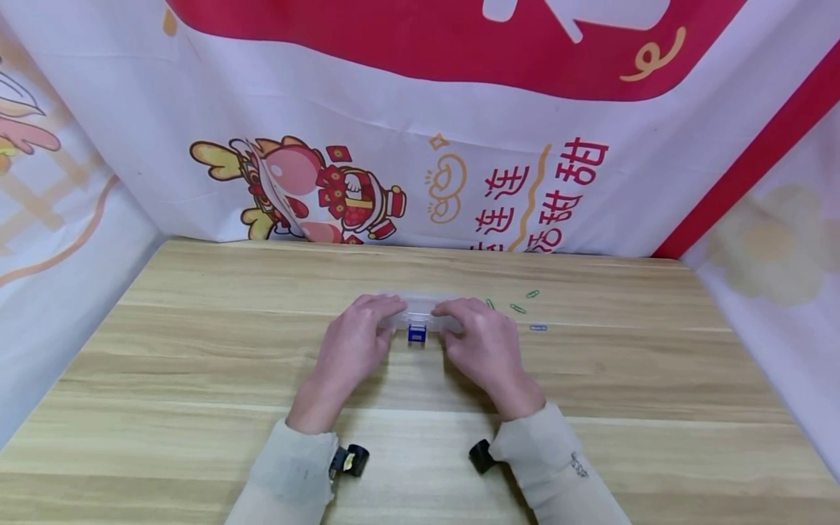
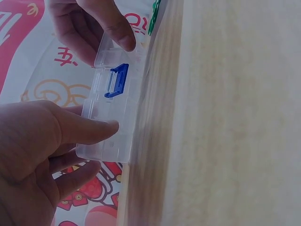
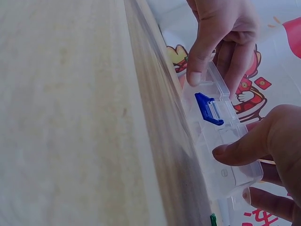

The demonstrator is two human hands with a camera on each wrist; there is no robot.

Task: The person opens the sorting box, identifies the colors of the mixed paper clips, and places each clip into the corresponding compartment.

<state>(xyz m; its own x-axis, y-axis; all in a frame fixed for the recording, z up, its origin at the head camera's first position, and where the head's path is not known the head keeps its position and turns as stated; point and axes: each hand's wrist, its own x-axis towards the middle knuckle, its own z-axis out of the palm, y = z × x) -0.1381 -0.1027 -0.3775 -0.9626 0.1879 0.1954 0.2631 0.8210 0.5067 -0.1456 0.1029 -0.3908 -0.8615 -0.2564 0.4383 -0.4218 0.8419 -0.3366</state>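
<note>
A small clear plastic box (image 1: 420, 300) stands on the table between both hands, its front toward me. Its blue latch (image 1: 416, 334) juts out from the middle of the front, as both wrist views also show. My left hand (image 1: 354, 339) holds the left end, thumb pressed to the front and fingers behind. At the opposite end, my right hand (image 1: 484, 346) grips the box the same way, its thumb on the front face. The box (image 2: 124, 107) looks see-through in the left wrist view; what is inside cannot be made out.
Right of the box lie several green paper clips (image 1: 518, 308) and a small blue piece with pale marks (image 1: 538, 328). The wooden table (image 1: 197, 364) meets a printed cloth (image 1: 407, 109) at the back and sides. Dark wrist devices (image 1: 482, 457) sit at the cuffs.
</note>
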